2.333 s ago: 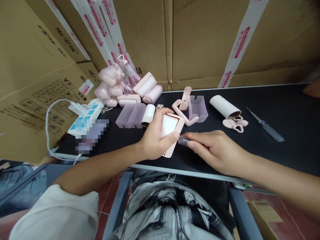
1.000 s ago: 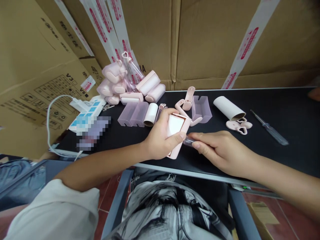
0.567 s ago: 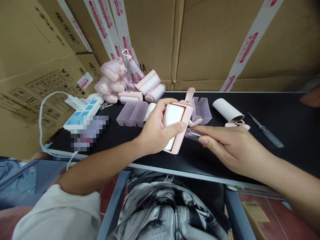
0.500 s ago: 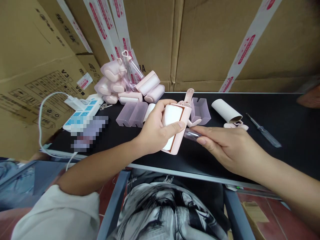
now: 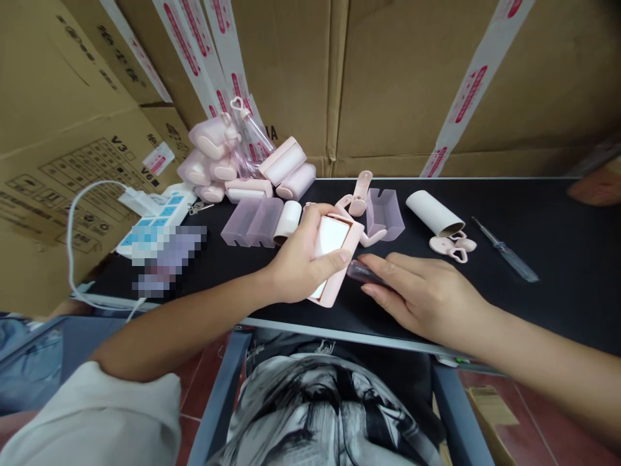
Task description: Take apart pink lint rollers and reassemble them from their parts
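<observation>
My left hand [image 5: 303,265] is wrapped round a pink lint roller [image 5: 339,272] with a white roll inside it, thumb across the front. My right hand [image 5: 422,285] pinches a clear purple handle [image 5: 366,274] between thumb and fingers. The handle's end is at the roller's right edge; whether the two are joined I cannot tell. Just behind the lint roller are a pink heart-ended piece [image 5: 359,194] and a translucent purple cover [image 5: 385,217]. Two more purple covers [image 5: 252,221] and a white paper roll [image 5: 290,220] lie left of my left hand.
Several pink lint rollers [image 5: 286,162] are piled at the back left, near a power strip [image 5: 155,223] and a blurred-out item [image 5: 169,259]. On the right lie a white roll [image 5: 434,212], small pink parts [image 5: 451,246] and a screwdriver [image 5: 507,249]. Cardboard boxes [image 5: 286,77] stand behind.
The lint roller and both hands have shifted slightly down in view. My right hand has turned and its fingers look a little looser round the handle. The view has shifted slightly.
</observation>
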`<state>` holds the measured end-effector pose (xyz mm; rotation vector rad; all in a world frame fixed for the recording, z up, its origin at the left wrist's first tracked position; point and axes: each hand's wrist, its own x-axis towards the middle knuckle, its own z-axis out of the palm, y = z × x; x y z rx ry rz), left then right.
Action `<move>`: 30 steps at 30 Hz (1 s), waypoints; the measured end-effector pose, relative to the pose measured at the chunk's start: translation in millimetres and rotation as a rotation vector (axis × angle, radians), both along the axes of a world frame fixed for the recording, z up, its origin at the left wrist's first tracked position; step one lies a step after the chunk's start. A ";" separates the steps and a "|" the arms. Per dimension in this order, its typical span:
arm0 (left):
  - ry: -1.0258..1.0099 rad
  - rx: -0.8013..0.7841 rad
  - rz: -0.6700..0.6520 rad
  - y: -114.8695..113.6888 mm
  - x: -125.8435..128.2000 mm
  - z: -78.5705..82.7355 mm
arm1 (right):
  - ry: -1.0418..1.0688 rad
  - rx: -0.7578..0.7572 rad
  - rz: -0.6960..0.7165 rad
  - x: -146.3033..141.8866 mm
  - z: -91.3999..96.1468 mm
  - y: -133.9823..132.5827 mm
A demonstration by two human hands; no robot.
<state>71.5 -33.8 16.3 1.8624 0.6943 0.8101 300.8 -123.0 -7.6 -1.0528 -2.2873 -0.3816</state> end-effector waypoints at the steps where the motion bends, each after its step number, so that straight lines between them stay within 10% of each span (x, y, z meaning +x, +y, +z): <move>1: -0.007 0.025 -0.011 0.1 0.1 -0.7 | 0.009 -0.008 0.007 -0.9 -1.3 -0.1; 20: -0.305 -0.249 0.062 -4.8 5.8 7.1 | 0.074 0.032 -0.011 10.7 3.7 7.3; 30: -0.340 -0.260 0.021 -16.9 -0.2 21.1 | 0.170 -0.159 0.224 28.7 12.1 21.3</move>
